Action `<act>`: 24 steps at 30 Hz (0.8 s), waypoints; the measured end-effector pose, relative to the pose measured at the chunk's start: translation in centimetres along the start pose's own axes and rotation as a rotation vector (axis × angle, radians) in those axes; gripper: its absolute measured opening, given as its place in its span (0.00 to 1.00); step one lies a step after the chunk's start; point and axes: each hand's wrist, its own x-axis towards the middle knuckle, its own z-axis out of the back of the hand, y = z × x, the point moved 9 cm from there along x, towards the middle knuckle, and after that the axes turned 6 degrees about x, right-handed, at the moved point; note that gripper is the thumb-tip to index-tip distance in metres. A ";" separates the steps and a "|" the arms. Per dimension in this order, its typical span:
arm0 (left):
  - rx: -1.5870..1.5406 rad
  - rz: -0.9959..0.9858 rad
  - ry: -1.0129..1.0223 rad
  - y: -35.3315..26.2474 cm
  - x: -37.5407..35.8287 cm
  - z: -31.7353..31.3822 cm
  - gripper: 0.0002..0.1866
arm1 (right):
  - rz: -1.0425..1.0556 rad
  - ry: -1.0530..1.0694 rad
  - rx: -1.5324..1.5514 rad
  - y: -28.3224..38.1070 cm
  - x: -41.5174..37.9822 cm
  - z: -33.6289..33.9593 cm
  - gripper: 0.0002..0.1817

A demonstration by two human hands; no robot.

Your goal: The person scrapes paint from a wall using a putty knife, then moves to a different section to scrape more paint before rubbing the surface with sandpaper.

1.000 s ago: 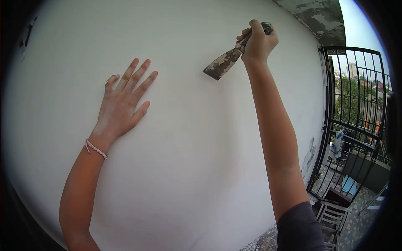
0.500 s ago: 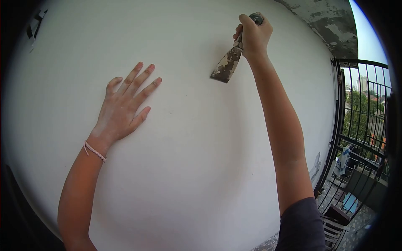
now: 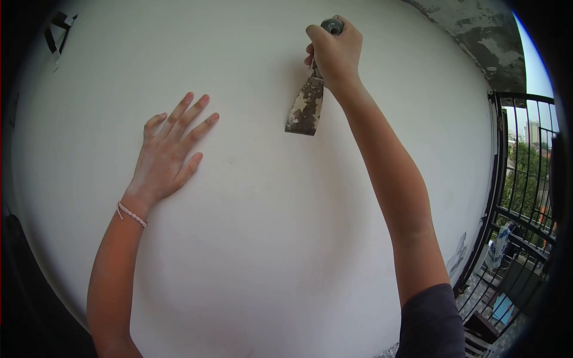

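Note:
My right hand is closed around the handle of a putty knife, high on the white wall. The knife's blade is stained and crusted with pale patches; it points down and slightly left, its broad edge at the wall surface. Most of the handle is hidden in my fist, with its rounded end showing on top. My left hand lies against the wall to the left, fingers spread, whitish dust over its back. A pale braided bracelet circles that wrist.
On the right stands a black metal gate with vertical bars, trees and buildings beyond it. Overhead at the upper right, the ceiling is peeling. A dark bracket-like object is at the upper left. Damaged paint marks the wall's lower right.
My right hand has moved left with the putty knife, and the blade now points more steeply down. My left hand stays spread on the wall. The view has shifted slightly.

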 end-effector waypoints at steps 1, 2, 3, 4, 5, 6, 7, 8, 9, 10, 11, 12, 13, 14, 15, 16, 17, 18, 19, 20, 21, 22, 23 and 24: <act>0.006 -0.001 -0.004 0.3 -0.3 0.1 0.36 | 0.016 -0.003 0.005 0.4 0.0 -0.3 0.07; 0.012 -0.001 -0.006 0.3 -0.3 0.1 0.36 | 0.043 -0.053 0.058 0.9 0.4 0.5 0.07; 0.021 0.003 -0.010 0.4 -0.4 0.2 0.35 | 0.021 -0.054 0.053 0.3 0.3 0.6 0.07; 0.017 0.002 -0.005 0.4 -0.6 0.2 0.35 | 0.001 -0.054 0.051 -0.4 0.1 0.4 0.07; 0.015 0.000 -0.002 0.4 -0.6 0.2 0.35 | -0.018 -0.053 0.050 -0.8 0.0 0.2 0.07; 0.011 -0.002 0.001 0.4 -0.5 0.2 0.34 | -0.060 0.007 -0.002 -1.0 -0.8 -0.8 0.07; 0.021 0.000 -0.005 0.5 -0.5 0.2 0.34 | -0.044 0.005 0.002 -0.7 -0.5 -0.8 0.07; 0.028 0.001 -0.009 0.6 -0.4 0.2 0.34 | -0.031 0.001 0.002 -0.5 -0.1 -0.8 0.07; 0.030 -0.001 -0.011 0.6 -0.4 0.0 0.34 | -0.022 -0.004 0.000 -0.5 0.0 -0.6 0.07; 0.024 -0.001 -0.008 0.5 -0.4 0.0 0.34 | -0.025 -0.011 -0.001 -0.7 -0.2 -0.5 0.07; 0.020 0.003 -0.007 0.4 -0.6 0.1 0.34 | -0.025 -0.014 0.002 -0.8 -0.5 -0.5 0.07; 0.021 0.006 -0.008 0.5 -0.5 0.2 0.34 | -0.023 -0.018 0.009 -0.8 -0.6 -0.6 0.06; 0.025 0.005 -0.006 0.6 -0.5 0.2 0.34 | -0.019 -0.023 0.017 -0.9 -0.8 -0.7 0.06; 0.028 0.005 -0.006 0.6 -0.5 0.2 0.34 | -0.046 0.041 -0.024 -1.3 -1.2 -1.7 0.06; 0.025 0.002 -0.007 0.0 -0.1 -0.4 0.34 | -0.024 0.020 -0.010 -1.6 -0.8 -0.9 0.07; 0.031 0.000 -0.017 0.0 -0.1 -0.5 0.33 | -0.006 -0.005 0.002 -1.5 -0.4 -0.5 0.07; 0.035 -0.001 -0.026 0.0 -0.1 -0.7 0.33 | 0.010 -0.028 0.013 -1.3 -0.1 0.0 0.07; 0.041 0.002 -0.035 0.1 -0.1 -0.8 0.33 | 0.010 -0.056 0.005 -1.1 0.1 0.7 0.07; 0.039 0.004 -0.032 0.1 -0.1 -0.8 0.33 | 0.001 -0.022 -0.006 -1.3 -0.2 0.2 0.07; 0.039 0.004 -0.026 0.0 0.0 -0.7 0.33 | -0.010 0.009 -0.015 -1.5 -0.9 -0.3 0.07; 0.039 0.003 -0.023 0.0 0.1 -0.6 0.33 | -0.018 0.039 -0.024 -1.6 -1.6 -0.9 0.07; 0.042 0.006 -0.025 0.5 -0.3 -0.2 0.32 | -0.027 0.071 -0.042 -1.2 -2.2 -2.1 0.06; 0.041 0.006 -0.029 0.6 -0.3 -0.3 0.32 | -0.010 0.036 -0.019 -1.0 -1.8 -1.5 0.06; 0.039 0.004 -0.033 0.5 -0.3 -0.3 0.32 | 0.007 -0.002 0.003 -0.9 -1.1 -0.8 0.06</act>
